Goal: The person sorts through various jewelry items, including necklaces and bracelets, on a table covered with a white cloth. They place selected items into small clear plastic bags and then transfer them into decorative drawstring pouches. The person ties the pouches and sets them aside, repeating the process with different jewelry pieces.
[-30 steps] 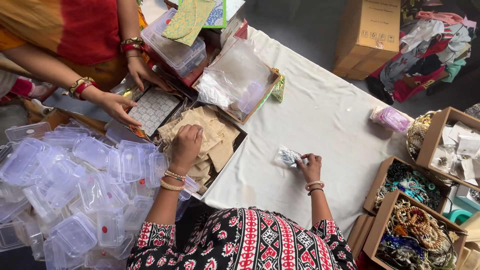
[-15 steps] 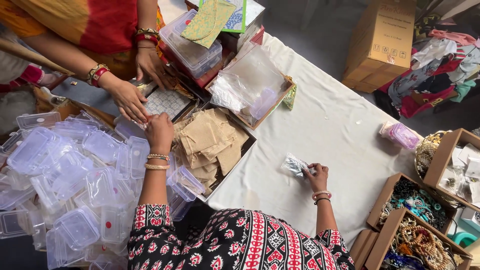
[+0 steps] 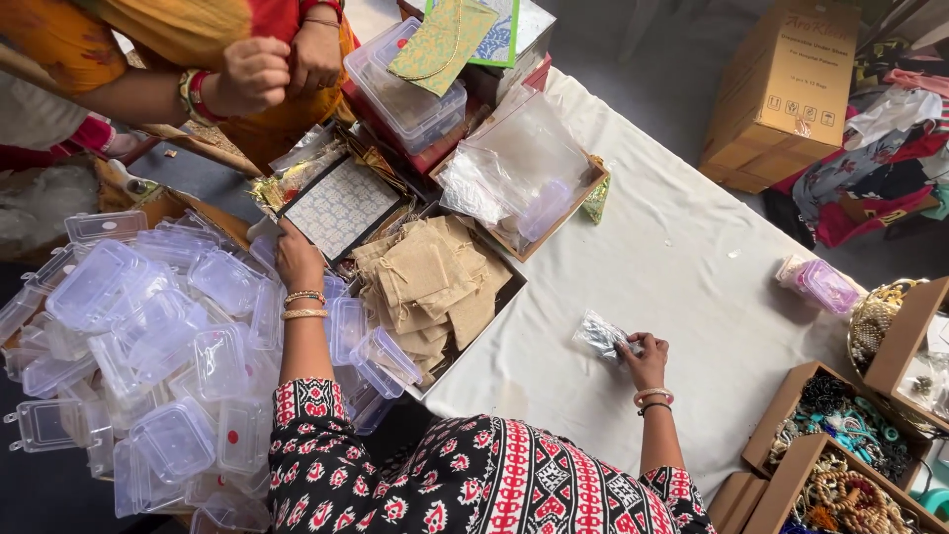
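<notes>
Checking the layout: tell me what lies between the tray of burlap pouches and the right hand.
In the head view, only bare white tablecloth separates the pouch tray from the right hand.

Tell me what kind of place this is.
Probably a small jewellery or gift packing workspace: heaps of clear plastic boxes, a tray of burlap pouches, and cardboard boxes of bangles and beads around a white-covered table.

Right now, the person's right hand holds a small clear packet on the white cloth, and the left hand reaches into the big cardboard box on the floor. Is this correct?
Not quite. The right hand does hold the small clear packet on the white cloth. But the left hand reaches among the clear plastic boxes, beside a patterned tile-like card. The cardboard box stands untouched. The head view shows this.
</notes>
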